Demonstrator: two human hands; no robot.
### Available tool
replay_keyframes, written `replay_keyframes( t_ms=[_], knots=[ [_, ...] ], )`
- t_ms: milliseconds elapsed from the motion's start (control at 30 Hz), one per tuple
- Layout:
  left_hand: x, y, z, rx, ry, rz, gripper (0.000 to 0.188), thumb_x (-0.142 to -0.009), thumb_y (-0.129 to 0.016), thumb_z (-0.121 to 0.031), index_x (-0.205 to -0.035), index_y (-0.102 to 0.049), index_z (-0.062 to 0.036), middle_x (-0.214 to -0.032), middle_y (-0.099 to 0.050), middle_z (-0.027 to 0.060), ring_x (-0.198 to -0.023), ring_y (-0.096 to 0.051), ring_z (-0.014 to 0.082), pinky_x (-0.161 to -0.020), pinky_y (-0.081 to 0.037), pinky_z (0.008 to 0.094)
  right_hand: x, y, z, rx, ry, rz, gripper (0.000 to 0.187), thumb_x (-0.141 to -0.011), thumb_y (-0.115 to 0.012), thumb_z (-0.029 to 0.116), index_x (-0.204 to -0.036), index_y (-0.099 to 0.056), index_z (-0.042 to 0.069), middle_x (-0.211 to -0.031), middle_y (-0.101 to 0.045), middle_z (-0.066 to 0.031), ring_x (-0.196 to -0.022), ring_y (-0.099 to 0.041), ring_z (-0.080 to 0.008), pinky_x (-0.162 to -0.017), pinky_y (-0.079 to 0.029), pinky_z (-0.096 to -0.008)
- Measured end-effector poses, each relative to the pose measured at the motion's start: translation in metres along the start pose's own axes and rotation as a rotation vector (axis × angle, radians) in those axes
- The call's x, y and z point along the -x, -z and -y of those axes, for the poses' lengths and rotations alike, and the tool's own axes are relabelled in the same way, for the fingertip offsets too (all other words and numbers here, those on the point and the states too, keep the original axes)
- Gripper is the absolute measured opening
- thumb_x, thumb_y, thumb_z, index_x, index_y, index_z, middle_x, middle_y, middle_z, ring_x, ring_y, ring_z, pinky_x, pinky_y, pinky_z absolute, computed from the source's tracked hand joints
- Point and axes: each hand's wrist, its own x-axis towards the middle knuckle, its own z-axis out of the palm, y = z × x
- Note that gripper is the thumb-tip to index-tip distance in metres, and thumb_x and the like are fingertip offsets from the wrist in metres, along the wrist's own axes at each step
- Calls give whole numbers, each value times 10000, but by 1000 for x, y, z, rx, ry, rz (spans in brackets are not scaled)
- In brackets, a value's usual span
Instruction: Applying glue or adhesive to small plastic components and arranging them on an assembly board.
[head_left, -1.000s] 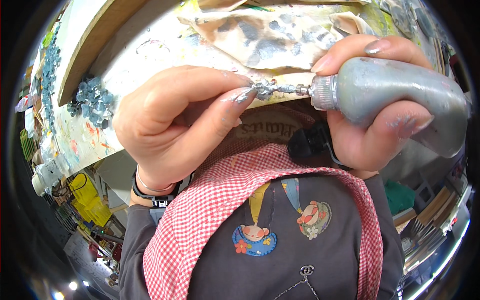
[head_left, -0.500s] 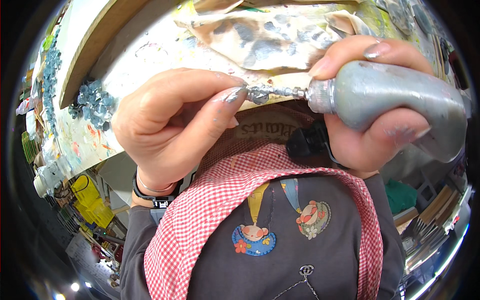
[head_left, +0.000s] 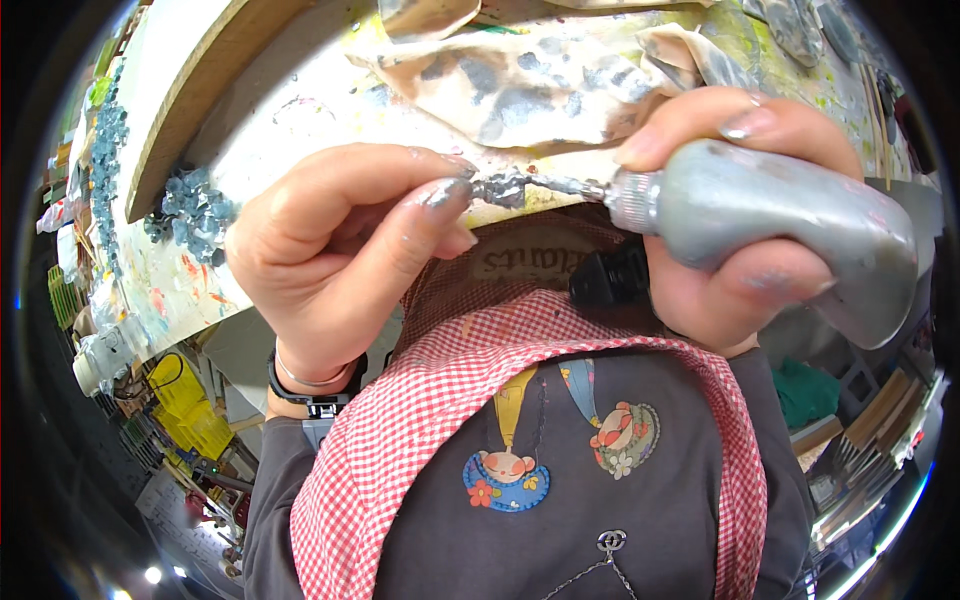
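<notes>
Between the thumb and forefinger of my left hand (head_left: 325,240) is a small, lumpy, dark silvery piece (head_left: 503,189). Silver paint marks those fingertips. My right hand (head_left: 695,305) is wrapped round a soft squeeze bottle (head_left: 790,205) of silver-grey paint, tipped on its side with its ribbed collar (head_left: 636,202) toward the left. Its thin, paint-coated nozzle (head_left: 572,186) points at the small piece and reaches its right end; whether the two touch is hard to tell. Both hands are above the table's near edge, in front of my red checked apron (head_left: 400,410).
A paint-spattered table (head_left: 290,105) carries a stained cloth (head_left: 530,95) beyond my hands. To the left lie a wooden strip (head_left: 190,115) and a pile of blue-grey small pieces (head_left: 195,215). A clear bottle (head_left: 108,355) is at the table's left edge; yellow baskets (head_left: 185,400) stand below.
My left hand has shifted slightly left with the small piece. The squeeze bottle in my right hand has moved a little down and left, and tilts slightly more.
</notes>
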Motion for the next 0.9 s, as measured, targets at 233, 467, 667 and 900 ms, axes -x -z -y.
replay_keyframes(
  t_ms=[233, 467, 667, 900],
  knots=[
    [-4, 9, 4, -168, -143, 95, 179, -703, -547, 132, -871, -579, 77, -882, -575, 196, -722, -607, 203, -595, -541, 275, -9, 1, 11, -80, -104, 77, 576, -876, -259, 524, -1035, -367, -19, -686, -528, -173, -459, -469, -182, -433, -414, -231],
    [-4, 7, 3, -181, -166, 94, 214, -671, -568, 141, -864, -592, 51, -863, -585, 180, -763, -596, 210, -642, -542, 304, -2, 3, 11, -165, -332, -6, 598, -836, -307, 589, -1025, -390, 27, -696, -550, -153, -546, -493, -171, -566, -423, -260],
    [-2, 6, 1, -184, -154, 96, 224, -668, -571, 142, -870, -590, 47, -867, -582, 184, -753, -597, 213, -635, -547, 309, -4, 5, 11, -70, -328, 40, 598, -832, -327, 589, -1004, -397, 20, -680, -554, -147, -547, -494, -168, -556, -417, -256],
    [1, 7, 0, -171, -112, 124, 222, -681, -545, 159, -880, -578, 67, -880, -567, 194, -742, -604, 228, -626, -558, 324, -4, 4, 12, -20, -215, 90, 594, -840, -322, 574, -988, -379, 1, -671, -542, -146, -545, -502, -180, -530, -428, -262]
  ],
)
